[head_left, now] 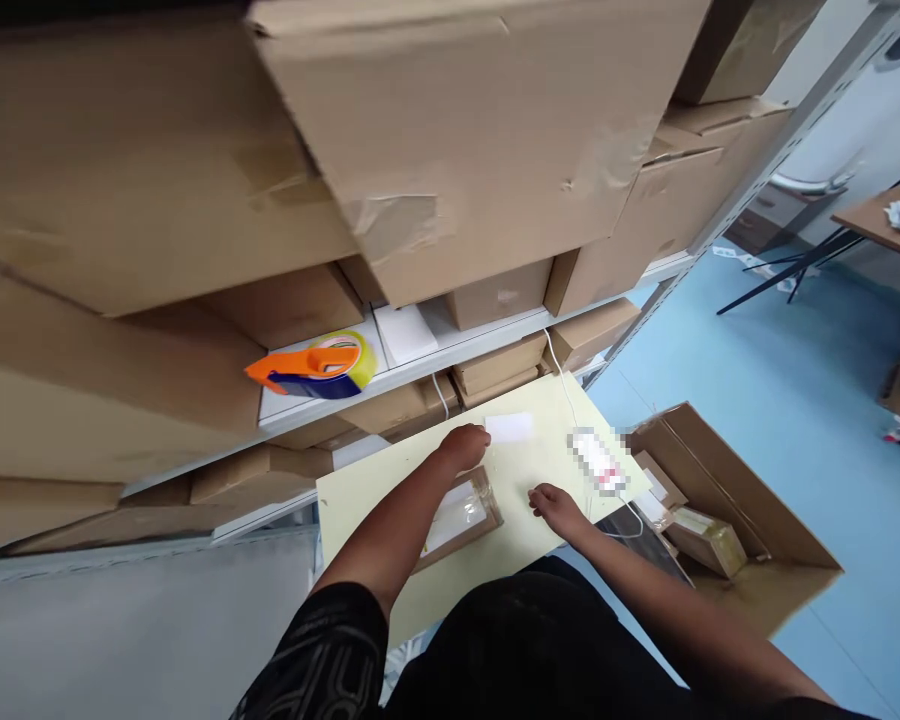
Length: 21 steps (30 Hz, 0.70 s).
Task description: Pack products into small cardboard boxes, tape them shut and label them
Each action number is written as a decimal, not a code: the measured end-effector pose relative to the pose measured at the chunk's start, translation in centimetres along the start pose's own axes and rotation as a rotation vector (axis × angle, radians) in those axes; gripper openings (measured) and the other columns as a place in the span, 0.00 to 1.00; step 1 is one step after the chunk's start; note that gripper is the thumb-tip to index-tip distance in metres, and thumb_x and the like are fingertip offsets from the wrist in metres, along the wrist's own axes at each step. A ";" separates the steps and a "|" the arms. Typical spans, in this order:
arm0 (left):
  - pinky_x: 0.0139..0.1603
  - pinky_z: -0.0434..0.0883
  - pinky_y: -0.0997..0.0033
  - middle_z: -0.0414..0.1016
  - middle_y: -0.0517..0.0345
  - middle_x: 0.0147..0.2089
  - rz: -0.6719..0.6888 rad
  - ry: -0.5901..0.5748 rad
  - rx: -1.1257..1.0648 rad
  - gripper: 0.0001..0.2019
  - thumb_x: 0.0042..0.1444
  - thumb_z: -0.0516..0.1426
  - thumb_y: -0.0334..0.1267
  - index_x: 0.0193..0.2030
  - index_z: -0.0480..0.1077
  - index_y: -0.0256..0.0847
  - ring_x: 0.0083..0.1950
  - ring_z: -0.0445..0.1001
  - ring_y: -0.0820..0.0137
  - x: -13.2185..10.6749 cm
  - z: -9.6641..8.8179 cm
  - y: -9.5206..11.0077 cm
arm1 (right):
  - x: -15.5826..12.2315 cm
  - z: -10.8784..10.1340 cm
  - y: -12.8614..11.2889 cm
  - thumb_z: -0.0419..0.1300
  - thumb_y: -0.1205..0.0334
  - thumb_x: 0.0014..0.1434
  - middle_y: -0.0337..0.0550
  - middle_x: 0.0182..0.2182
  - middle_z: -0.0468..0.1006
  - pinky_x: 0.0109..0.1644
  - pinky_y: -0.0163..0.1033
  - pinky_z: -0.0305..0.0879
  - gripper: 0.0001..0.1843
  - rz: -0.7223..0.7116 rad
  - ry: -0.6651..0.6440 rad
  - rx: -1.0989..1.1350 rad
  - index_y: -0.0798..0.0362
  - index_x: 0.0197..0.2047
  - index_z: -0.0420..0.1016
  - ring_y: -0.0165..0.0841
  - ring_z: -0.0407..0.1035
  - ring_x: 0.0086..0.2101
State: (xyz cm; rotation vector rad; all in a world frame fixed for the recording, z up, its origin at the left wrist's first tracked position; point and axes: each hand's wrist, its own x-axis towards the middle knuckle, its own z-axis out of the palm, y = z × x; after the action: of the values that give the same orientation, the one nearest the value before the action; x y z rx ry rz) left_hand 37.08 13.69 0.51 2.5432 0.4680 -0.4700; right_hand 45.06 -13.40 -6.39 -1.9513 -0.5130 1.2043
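Note:
My left hand (465, 447) is closed in a pinch at the left edge of a small white paper slip (510, 428) over the pale board (412, 462). Beneath my left forearm lies a small taped cardboard box (486, 497) with a white label (457, 515) on top, partly hidden by the arm. To the right of that box, my right hand (559, 508) hovers with its fingers curled together; whether anything is in them cannot be seen. A phone-like device (598, 462), blurred out, rests near the board's right edge with a white cable.
An orange and blue tape dispenser (315, 365) and a white paper stack (405, 333) sit on the shelf (487, 335). Large cartons (480, 130) overhang it. At right, an open carton (750, 490) on the blue floor holds several small boxes (709, 540).

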 end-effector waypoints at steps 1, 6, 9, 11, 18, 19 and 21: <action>0.57 0.67 0.57 0.78 0.47 0.49 0.009 -0.029 0.019 0.07 0.56 0.57 0.32 0.37 0.78 0.43 0.55 0.73 0.55 1.8 0.4 0.0 | 0.6 -0.4 0.0 0.55 0.42 0.62 0.44 0.32 0.80 0.39 0.39 0.67 0.20 0.004 -0.015 0.001 0.50 0.31 0.71 0.36 0.75 0.33; 0.63 0.64 0.52 0.76 0.42 0.52 0.079 -0.139 0.108 0.08 0.51 0.64 0.32 0.39 0.77 0.42 0.60 0.69 0.50 8.3 1.9 -0.2 | 2.8 -1.8 0.8 0.57 0.48 0.61 0.43 0.30 0.80 0.39 0.38 0.67 0.15 0.033 -0.093 0.019 0.50 0.32 0.73 0.36 0.74 0.32; 0.65 0.62 0.52 0.74 0.41 0.56 0.105 -0.167 0.134 0.12 0.50 0.66 0.33 0.43 0.76 0.42 0.63 0.66 0.50 10.1 2.7 -0.4 | 3.4 -2.4 1.2 0.57 0.49 0.61 0.42 0.30 0.80 0.38 0.39 0.67 0.15 0.075 -0.116 0.035 0.51 0.33 0.74 0.36 0.75 0.32; 0.65 0.63 0.52 0.73 0.41 0.57 0.111 -0.175 0.140 0.12 0.53 0.65 0.33 0.45 0.75 0.43 0.64 0.66 0.50 10.6 3.1 -0.5 | 3.6 -2.7 1.3 0.57 0.49 0.61 0.43 0.30 0.80 0.38 0.39 0.67 0.14 0.094 -0.127 0.043 0.51 0.33 0.74 0.36 0.75 0.32; 0.60 0.66 0.51 0.74 0.40 0.53 0.122 -0.200 0.150 0.09 0.55 0.59 0.27 0.42 0.76 0.40 0.59 0.69 0.51 10.4 3.2 -0.9 | 4.2 -3.1 0.8 0.57 0.50 0.61 0.43 0.30 0.80 0.39 0.39 0.67 0.14 0.116 -0.136 0.011 0.51 0.33 0.75 0.35 0.75 0.32; 0.59 0.66 0.51 0.74 0.40 0.53 0.122 -0.198 0.152 0.09 0.55 0.59 0.27 0.42 0.76 0.40 0.59 0.69 0.50 10.3 3.2 -0.9 | 4.3 -3.0 0.7 0.57 0.50 0.61 0.43 0.30 0.81 0.39 0.39 0.67 0.14 0.116 -0.136 0.012 0.51 0.33 0.75 0.35 0.75 0.32; 0.59 0.66 0.51 0.74 0.39 0.54 0.121 -0.188 0.153 0.10 0.56 0.58 0.28 0.43 0.77 0.40 0.60 0.69 0.50 10.2 3.1 -0.9 | 4.5 -2.9 0.5 0.57 0.49 0.61 0.43 0.31 0.81 0.39 0.38 0.67 0.14 0.117 -0.130 0.013 0.51 0.33 0.75 0.35 0.75 0.32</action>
State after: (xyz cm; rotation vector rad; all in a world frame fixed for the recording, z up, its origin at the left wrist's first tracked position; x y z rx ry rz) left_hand 44.97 15.12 -6.60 2.6207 0.2155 -0.7160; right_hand 49.68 -11.88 -8.62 -1.9234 -0.4609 1.4122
